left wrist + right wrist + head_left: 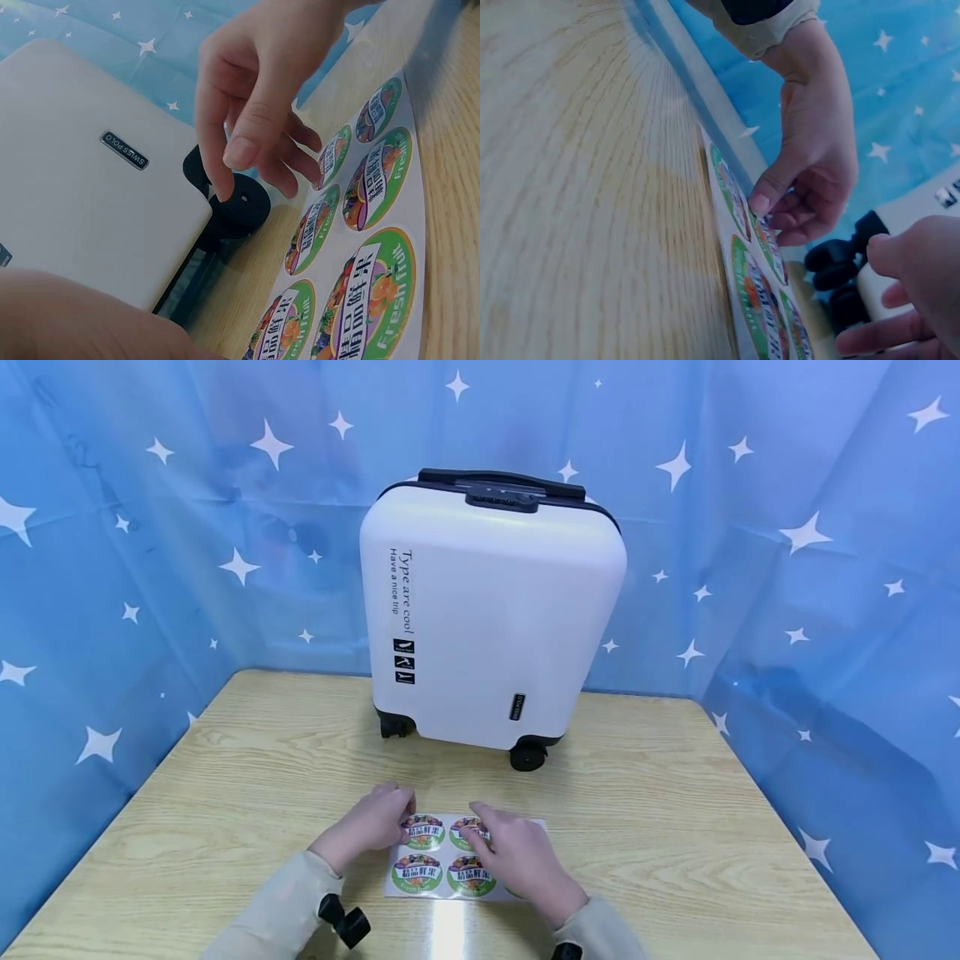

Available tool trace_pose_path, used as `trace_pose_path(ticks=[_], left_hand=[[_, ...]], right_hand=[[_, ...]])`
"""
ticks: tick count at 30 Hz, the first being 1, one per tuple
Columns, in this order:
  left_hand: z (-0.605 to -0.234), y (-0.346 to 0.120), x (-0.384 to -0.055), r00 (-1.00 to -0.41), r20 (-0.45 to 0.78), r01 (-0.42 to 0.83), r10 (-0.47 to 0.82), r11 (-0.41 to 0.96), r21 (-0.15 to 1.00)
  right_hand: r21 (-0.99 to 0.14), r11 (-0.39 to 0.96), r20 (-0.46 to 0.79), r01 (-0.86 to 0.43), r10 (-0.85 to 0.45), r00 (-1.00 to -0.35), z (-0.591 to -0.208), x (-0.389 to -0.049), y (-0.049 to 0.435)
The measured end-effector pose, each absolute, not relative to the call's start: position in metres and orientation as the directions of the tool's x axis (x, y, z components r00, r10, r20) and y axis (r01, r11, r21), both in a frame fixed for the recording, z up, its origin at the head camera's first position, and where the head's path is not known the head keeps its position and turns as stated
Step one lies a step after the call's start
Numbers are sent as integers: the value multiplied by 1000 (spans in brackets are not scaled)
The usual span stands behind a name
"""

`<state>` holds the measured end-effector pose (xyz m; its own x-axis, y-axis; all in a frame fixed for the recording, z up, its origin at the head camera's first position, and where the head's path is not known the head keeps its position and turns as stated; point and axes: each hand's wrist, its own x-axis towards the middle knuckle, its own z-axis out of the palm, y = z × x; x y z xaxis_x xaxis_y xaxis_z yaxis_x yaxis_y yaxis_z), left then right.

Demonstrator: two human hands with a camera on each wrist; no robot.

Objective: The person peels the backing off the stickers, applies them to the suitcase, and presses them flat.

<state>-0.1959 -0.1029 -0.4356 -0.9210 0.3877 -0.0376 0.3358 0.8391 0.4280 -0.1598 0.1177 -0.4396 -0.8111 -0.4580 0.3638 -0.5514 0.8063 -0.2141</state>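
A white sheet of round fruit stickers [446,853] lies on the table, printed in green and purple with "Fresh Fruit" lettering. My left hand [378,818] is at its far left corner. In the right wrist view that hand's thumb and curled fingers pinch the sheet's edge beside a sticker [766,244]. Over the right half of the sheet hovers my right hand [517,852], thumb and forefinger apart, with nothing between them. The left wrist view shows its loosely bent fingers [259,112] above the stickers.
Behind the sheet stands a white suitcase [480,610] with black wheels [528,755] and a black top handle [502,479]. The wooden table [675,827] reaches back to a blue curtain [187,568] with white stars.
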Motion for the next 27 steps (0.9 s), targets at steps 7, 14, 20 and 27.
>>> trace_pose_path(ticks=[7, 14, 20, 27], left_hand=[[-438, -105, -198, -924, -54, 322, 378, 847, 422], [-433, -106, -206, -933, -6, 303, 360, 794, 528], [-424, -102, -205, -947, 59, 275, 317, 696, 663], [-416, -96, -200, -956, 138, 278, 259, 645, 712]], right_hand=[[-188, 788, 359, -586, -501, -788, -444, -162, 116], [-201, 773, 374, -601, -507, -777, -439, -167, 113], [-177, 750, 435, -638, -522, -734, -438, -169, 107], [-160, 744, 518, -649, -496, -697, -433, -170, 100]])
